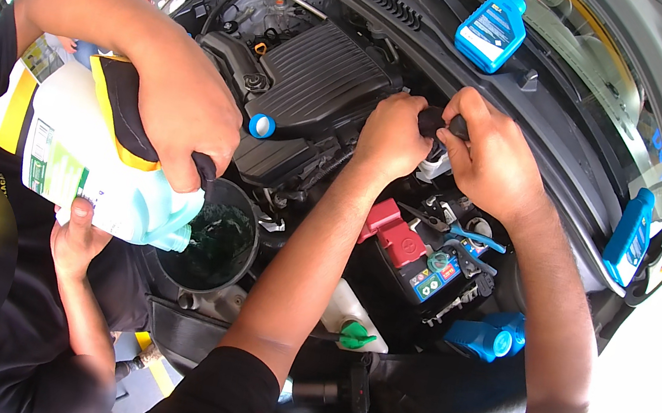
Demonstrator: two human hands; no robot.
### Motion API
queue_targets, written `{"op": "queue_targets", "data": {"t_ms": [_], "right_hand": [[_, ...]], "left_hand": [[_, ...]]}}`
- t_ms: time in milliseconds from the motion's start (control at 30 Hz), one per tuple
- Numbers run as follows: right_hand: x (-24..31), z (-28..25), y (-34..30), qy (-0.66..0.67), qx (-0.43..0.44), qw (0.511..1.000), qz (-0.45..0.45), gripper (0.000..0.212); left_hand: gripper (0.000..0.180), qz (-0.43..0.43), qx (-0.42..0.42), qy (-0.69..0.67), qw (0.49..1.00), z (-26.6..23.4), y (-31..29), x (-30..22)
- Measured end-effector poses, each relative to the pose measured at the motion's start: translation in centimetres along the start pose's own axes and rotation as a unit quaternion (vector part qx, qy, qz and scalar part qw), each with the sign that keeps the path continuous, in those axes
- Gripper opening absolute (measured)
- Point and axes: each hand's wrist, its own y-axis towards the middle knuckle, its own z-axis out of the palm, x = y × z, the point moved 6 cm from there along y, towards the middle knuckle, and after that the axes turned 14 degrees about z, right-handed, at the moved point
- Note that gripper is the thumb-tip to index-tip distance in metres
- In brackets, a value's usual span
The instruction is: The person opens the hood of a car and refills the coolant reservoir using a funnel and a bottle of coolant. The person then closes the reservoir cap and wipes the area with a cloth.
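My left hand (395,137) is closed around a dark rounded piece (430,122) above a whitish reservoir neck (434,168) at the rear of the engine bay. Close beside it, my right hand (492,159) pinches a small black piece (459,126) between thumb and fingers. Whether the two black pieces are joined, I cannot tell. Below my hands lies the car battery (428,280) with a red terminal cover (396,233). Blue-handled pliers (466,234) rest on top of it.
At left, a co-worker tips a large white jug (67,136) into a black funnel (248,232) holding dark green liquid. Blue bottles (491,32) (629,237) stand along the windshield base. Another blue bottle (488,340) lies near the battery. A blue cap (262,126) sits by the engine cover (314,72).
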Motion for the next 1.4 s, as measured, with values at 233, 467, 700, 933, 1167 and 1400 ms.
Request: {"op": "queue_targets", "data": {"t_ms": [233,467,700,933,1167,1400], "right_hand": [[-0.7,1.3,-0.8,-0.037,0.004,0.999,-0.015,0.029],[-2.5,2.8,-1.9,-0.031,0.009,0.996,-0.079,0.027],[-3.9,2.1,-1.0,0.032,-0.011,0.999,-0.008,0.025],[-4.2,2.2,-2.0,0.083,-0.052,0.994,0.058,0.025],[-4.1,2.8,0.4,0.035,-0.031,0.991,0.125,0.028],[0.0,2.7,1.8,-0.085,0.053,0.995,0.021,0.026]], "left_hand": [[0.06,0.005,0.04,0.03,0.999,1.1,-0.2,0.7],[0.046,-0.002,0.056,-0.032,0.998,1.4,-0.3,1.3],[0.046,-0.026,0.081,-0.088,0.992,0.9,-0.5,1.7],[0.039,-0.011,0.034,-0.043,0.998,0.9,-1.1,1.5],[0.035,-0.053,0.061,-0.043,0.996,0.3,-0.7,0.4],[0.036,-0.068,0.032,-0.046,0.996,-0.1,-1.0,0.7]]}}
